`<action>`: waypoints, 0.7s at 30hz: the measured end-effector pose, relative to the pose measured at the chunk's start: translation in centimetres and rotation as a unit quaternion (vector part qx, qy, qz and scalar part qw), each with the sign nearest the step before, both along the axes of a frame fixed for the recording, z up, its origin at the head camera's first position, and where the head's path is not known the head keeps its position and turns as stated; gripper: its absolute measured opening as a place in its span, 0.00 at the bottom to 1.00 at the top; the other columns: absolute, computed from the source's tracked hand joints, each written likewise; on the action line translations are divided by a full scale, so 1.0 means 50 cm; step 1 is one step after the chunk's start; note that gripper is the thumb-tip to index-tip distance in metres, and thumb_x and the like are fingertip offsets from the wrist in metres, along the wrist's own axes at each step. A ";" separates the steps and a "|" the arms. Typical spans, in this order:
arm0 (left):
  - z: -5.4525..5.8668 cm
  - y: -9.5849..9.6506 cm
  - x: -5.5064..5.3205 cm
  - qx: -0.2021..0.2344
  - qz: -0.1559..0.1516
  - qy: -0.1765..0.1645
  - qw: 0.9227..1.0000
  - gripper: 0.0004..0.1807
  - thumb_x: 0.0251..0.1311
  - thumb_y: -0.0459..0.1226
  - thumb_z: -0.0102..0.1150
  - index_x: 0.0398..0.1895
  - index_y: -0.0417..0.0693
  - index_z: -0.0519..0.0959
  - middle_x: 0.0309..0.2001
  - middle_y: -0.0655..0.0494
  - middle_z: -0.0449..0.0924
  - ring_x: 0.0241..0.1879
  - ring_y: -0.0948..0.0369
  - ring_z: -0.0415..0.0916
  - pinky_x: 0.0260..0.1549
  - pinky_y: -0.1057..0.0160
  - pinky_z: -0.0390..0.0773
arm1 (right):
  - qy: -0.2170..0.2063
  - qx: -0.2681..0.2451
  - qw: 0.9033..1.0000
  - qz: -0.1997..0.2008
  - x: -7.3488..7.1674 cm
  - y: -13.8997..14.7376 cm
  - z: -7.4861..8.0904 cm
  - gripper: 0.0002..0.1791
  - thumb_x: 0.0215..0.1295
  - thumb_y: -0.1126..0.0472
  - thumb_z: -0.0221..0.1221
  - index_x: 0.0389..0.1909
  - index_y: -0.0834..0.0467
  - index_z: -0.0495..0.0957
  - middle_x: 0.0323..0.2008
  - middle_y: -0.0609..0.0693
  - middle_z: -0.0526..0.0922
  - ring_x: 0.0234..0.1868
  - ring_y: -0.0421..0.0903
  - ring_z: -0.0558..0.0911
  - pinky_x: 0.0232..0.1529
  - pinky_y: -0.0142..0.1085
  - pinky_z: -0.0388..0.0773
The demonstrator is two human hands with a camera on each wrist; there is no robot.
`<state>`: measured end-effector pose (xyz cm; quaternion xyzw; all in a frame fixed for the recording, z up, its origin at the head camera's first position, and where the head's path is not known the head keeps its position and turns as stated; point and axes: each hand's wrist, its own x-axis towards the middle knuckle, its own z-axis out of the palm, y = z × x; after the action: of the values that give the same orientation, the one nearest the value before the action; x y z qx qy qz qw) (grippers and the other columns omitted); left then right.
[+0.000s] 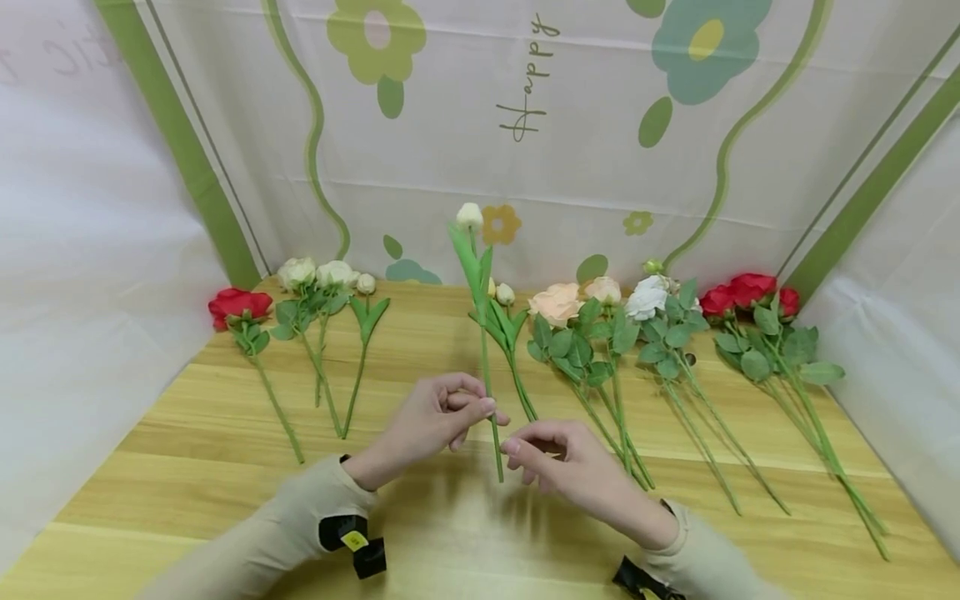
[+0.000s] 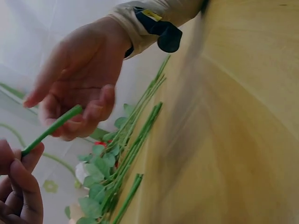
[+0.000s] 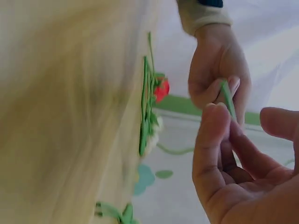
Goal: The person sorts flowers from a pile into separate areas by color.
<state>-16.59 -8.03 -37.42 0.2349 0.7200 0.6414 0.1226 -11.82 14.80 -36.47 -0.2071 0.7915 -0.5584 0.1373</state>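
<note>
Upright above the middle of the table is a white artificial tulip (image 1: 470, 218) with green leaves. My left hand (image 1: 438, 417) pinches its stem low down, between thumb and fingers. Just right of the stem's lower end is my right hand (image 1: 577, 467), its fingers loosely bent and its thumb apart from them. The left wrist view shows the stem end (image 2: 56, 127) projecting from the left hand toward the right palm. From the right wrist view, the right fingertips (image 3: 217, 116) are close to the stem; whether they touch it I cannot tell.
Behind the hands lie more tulips (image 1: 506, 294), peach roses (image 1: 555, 304), white flowers (image 1: 647, 297) and red roses (image 1: 752, 289) at right. At left are a red rose (image 1: 238, 307), cream roses (image 1: 297, 273) and another tulip (image 1: 366, 284). A printed cloth (image 1: 442, 150) hangs behind the wooden table (image 1: 465, 542).
</note>
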 end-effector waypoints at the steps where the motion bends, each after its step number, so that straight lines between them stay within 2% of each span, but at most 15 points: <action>1: -0.002 0.003 0.002 0.005 -0.001 0.000 1.000 0.11 0.69 0.40 0.60 0.42 0.39 0.77 0.37 0.48 0.86 0.14 0.59 0.66 0.14 0.68 0.65 | 0.000 -0.007 1.000 -0.001 0.001 -0.005 -0.001 0.13 0.72 0.51 0.57 0.41 0.56 0.84 0.35 0.58 0.83 0.31 0.53 0.81 0.28 0.44 0.80; 5: -0.008 0.010 0.010 0.014 0.003 0.007 1.000 0.09 0.69 0.38 0.59 0.42 0.40 0.77 0.36 0.50 0.87 0.14 0.51 0.67 0.14 0.69 0.64 | 0.012 -0.021 1.000 -0.008 -0.001 -0.021 -0.007 0.12 0.71 0.54 0.59 0.36 0.58 0.83 0.31 0.58 0.82 0.27 0.51 0.81 0.26 0.41 0.79; 8: -0.009 0.011 0.011 0.013 0.006 0.019 1.000 0.08 0.69 0.37 0.59 0.43 0.39 0.76 0.34 0.50 0.87 0.14 0.49 0.69 0.15 0.67 0.66 | 0.050 -0.019 0.999 -0.011 -0.006 -0.028 -0.012 0.11 0.70 0.56 0.60 0.32 0.60 0.82 0.27 0.56 0.82 0.25 0.52 0.80 0.25 0.38 0.79; 11: -0.009 0.010 0.008 0.003 0.008 0.029 1.000 0.09 0.70 0.37 0.58 0.44 0.39 0.76 0.34 0.50 0.86 0.15 0.50 0.72 0.16 0.62 0.72 | 0.101 -0.006 0.995 -0.024 -0.015 -0.032 -0.018 0.09 0.69 0.60 0.61 0.31 0.61 0.82 0.24 0.52 0.81 0.22 0.51 0.79 0.23 0.36 0.77; 15: -0.003 0.000 -0.006 -0.014 0.016 0.025 0.999 0.13 0.72 0.40 0.55 0.51 0.40 0.75 0.38 0.48 0.86 0.19 0.48 0.77 0.22 0.53 0.80 | 0.156 0.046 0.985 -0.065 -0.038 -0.030 -0.022 0.06 0.67 0.65 0.62 0.30 0.58 0.83 0.22 0.47 0.80 0.20 0.43 0.77 0.20 0.34 0.75; 18: -0.001 -0.015 -0.021 -0.028 0.032 0.005 0.999 0.16 0.73 0.42 0.53 0.54 0.40 0.74 0.42 0.45 0.85 0.24 0.47 0.79 0.26 0.52 0.81 | 0.177 0.094 0.975 -0.092 -0.065 -0.024 -0.022 0.07 0.66 0.66 0.62 0.27 0.57 0.84 0.19 0.45 0.79 0.19 0.39 0.75 0.20 0.34 0.74; 21: 0.001 -0.033 -0.037 -0.044 0.049 -0.016 0.998 0.16 0.74 0.43 0.52 0.53 0.40 0.76 0.41 0.43 0.84 0.27 0.48 0.80 0.28 0.53 0.82 | 0.183 0.129 0.969 -0.108 -0.095 -0.017 -0.021 0.10 0.66 0.66 0.62 0.24 0.58 0.84 0.17 0.44 0.78 0.18 0.40 0.75 0.23 0.35 0.74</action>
<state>-18.43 -9.68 -37.39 0.1832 0.7563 0.6177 0.1131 -16.55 13.96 -37.52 -0.1995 0.8860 -0.4160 -0.0461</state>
